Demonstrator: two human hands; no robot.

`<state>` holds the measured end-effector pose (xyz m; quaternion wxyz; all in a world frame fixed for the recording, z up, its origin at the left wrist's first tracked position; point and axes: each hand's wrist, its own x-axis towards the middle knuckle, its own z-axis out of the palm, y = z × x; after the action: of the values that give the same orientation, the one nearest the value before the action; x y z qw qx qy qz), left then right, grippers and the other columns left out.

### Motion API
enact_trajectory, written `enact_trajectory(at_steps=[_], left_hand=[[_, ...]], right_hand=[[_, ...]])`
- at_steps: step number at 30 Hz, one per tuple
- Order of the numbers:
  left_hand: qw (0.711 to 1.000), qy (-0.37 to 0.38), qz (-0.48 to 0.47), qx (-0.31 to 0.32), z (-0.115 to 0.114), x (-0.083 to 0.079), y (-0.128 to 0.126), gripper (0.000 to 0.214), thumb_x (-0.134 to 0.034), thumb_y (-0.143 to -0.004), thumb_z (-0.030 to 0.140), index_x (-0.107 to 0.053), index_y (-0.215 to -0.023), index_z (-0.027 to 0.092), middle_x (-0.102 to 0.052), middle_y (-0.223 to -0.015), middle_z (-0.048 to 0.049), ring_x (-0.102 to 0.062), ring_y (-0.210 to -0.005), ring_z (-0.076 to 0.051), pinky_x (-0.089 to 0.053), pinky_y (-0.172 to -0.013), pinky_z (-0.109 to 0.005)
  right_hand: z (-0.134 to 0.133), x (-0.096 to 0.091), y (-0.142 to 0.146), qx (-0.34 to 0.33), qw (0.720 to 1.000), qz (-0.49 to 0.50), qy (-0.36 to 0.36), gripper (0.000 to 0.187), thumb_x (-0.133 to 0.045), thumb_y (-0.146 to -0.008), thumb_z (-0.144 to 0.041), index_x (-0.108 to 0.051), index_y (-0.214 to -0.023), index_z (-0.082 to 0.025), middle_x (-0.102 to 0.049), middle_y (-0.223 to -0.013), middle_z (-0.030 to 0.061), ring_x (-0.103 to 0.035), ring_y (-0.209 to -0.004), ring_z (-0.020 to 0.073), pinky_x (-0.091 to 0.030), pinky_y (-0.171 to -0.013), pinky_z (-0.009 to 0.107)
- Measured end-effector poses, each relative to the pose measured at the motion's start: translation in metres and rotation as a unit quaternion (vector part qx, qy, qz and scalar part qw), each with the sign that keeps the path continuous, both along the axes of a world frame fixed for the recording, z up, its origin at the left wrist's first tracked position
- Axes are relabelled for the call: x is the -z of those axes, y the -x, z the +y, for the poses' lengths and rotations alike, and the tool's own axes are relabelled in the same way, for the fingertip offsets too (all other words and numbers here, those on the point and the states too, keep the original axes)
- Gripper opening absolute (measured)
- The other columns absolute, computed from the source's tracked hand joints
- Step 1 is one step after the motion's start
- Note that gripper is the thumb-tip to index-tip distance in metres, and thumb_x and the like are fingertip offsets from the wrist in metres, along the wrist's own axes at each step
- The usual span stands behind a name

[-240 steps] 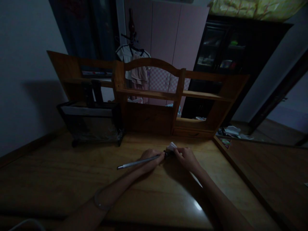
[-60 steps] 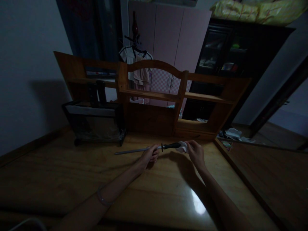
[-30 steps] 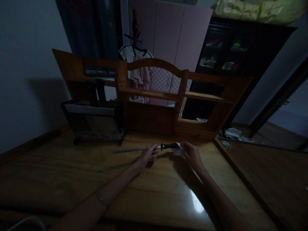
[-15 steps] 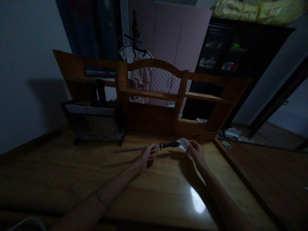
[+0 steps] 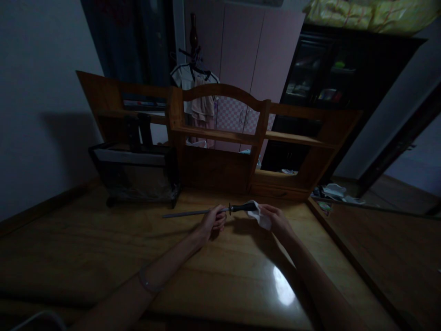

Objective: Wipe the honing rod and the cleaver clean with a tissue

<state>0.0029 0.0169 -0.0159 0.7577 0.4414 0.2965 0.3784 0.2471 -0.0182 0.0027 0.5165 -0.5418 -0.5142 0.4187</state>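
Note:
A honing steel [image 5: 243, 208] with a black handle and a long grey rod is held level above the wooden desk. My left hand [image 5: 214, 219] is closed round the rod just beside the guard, with the rod's tip pointing left. At the other end, my right hand [image 5: 275, 216] pinches a white tissue or cloth [image 5: 263, 221]. The cloth is pressed against the end of the black handle and partly wraps its back; a loose corner hangs down below.
A knife block [image 5: 138, 179] with black-handled pieces stands at the desk's left back. Behind runs a wooden shelf frame [image 5: 220, 135]. The desk [image 5: 206, 285] is glossy, with a raised edge at right. A white cable [image 5: 37, 315] lies at bottom left.
My right hand has moved a little left, bringing the cloth from the handle's tip further onto the handle. The left hand and the honing steel have stayed in place.

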Motion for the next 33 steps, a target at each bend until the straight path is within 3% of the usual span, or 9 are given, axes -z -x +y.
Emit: enact_trajectory(at_steps=[6,12,18,25,33], left_hand=[[1.000,0.002,-0.001,0.018,0.000,0.001,0.000,0.045,-0.037,-0.087,0.045,-0.026,-0.049,0.023,-0.021,-0.032,0.0093,-0.013,-0.026,-0.005,-0.024,-0.035,-0.021],[1.000,-0.003,0.000,0.016,0.001,0.003,0.001,0.047,-0.038,-0.086,0.048,-0.026,-0.048,0.023,-0.022,-0.032,0.0090,-0.016,-0.026,-0.005,-0.028,-0.037,-0.022],[1.000,0.000,0.002,0.010,-0.001,-0.001,0.001,0.047,-0.039,-0.085,0.046,-0.026,-0.047,0.023,-0.020,-0.032,0.0092,-0.015,-0.026,-0.005,-0.029,-0.037,-0.022],[1.000,0.005,-0.001,0.005,0.000,-0.002,0.002,0.046,-0.040,-0.085,0.046,-0.024,-0.048,0.023,-0.019,-0.033,0.0095,-0.015,-0.027,-0.006,-0.030,-0.038,-0.022],[1.000,0.012,0.012,0.019,0.001,-0.001,0.001,0.046,-0.040,-0.084,0.045,-0.022,-0.047,0.023,-0.019,-0.032,0.0092,-0.014,-0.027,-0.005,-0.027,-0.036,-0.021]], right_hand=[[0.006,0.001,-0.005,0.022,0.994,-0.082,-0.062,0.037,-0.064,-0.072,-0.052,-0.067,-0.073,-0.015,-0.060,-0.061,0.0016,-0.049,-0.056,0.0138,-0.034,-0.050,0.024],[0.000,-0.009,-0.002,0.028,0.979,-0.167,-0.111,0.035,-0.054,-0.080,-0.049,-0.065,-0.072,-0.016,-0.055,-0.060,0.0007,-0.047,-0.057,0.0139,-0.033,-0.049,0.024],[0.000,-0.006,0.000,0.042,0.994,-0.078,-0.060,0.033,-0.060,-0.071,-0.050,-0.064,-0.072,-0.017,-0.058,-0.060,0.0016,-0.048,-0.055,0.0145,-0.035,-0.048,0.024],[0.006,0.011,-0.010,0.066,0.998,-0.001,-0.001,0.034,-0.050,-0.073,-0.042,-0.067,-0.086,-0.015,-0.069,-0.071,0.0069,-0.057,-0.054,0.0175,-0.039,-0.046,0.025],[0.002,0.004,-0.003,0.037,0.998,0.029,0.035,0.032,-0.051,-0.075,-0.040,-0.070,-0.085,-0.016,-0.073,-0.080,0.0101,-0.064,-0.063,0.0221,-0.045,-0.051,0.029]])
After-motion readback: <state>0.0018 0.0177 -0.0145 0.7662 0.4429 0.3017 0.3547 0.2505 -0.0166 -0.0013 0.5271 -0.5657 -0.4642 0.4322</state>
